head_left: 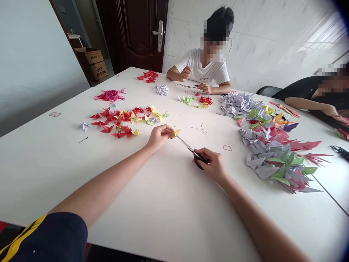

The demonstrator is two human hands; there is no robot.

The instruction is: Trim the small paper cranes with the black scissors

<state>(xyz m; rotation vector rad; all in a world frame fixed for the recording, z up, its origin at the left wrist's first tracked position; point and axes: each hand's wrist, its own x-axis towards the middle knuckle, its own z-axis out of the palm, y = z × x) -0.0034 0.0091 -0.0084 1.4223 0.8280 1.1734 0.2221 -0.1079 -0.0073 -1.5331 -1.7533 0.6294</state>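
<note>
My left hand point(159, 135) pinches a small yellow paper crane point(176, 133) just above the white table point(152, 211). My right hand point(212, 162) grips the black handles of a pair of scissors point(191, 150), whose blades point up and left, their tips touching the yellow crane. A spread of red, yellow and green paper cranes point(122, 122) lies just left of my left hand.
A large heap of grey, pink and green paper cranes point(272, 149) fills the table's right side. Across the table a person in a white shirt point(203, 69) handles small pieces; another person's arm point(308, 103) rests at far right. Pink string point(109, 95) and red pieces point(148, 75) lie farther back.
</note>
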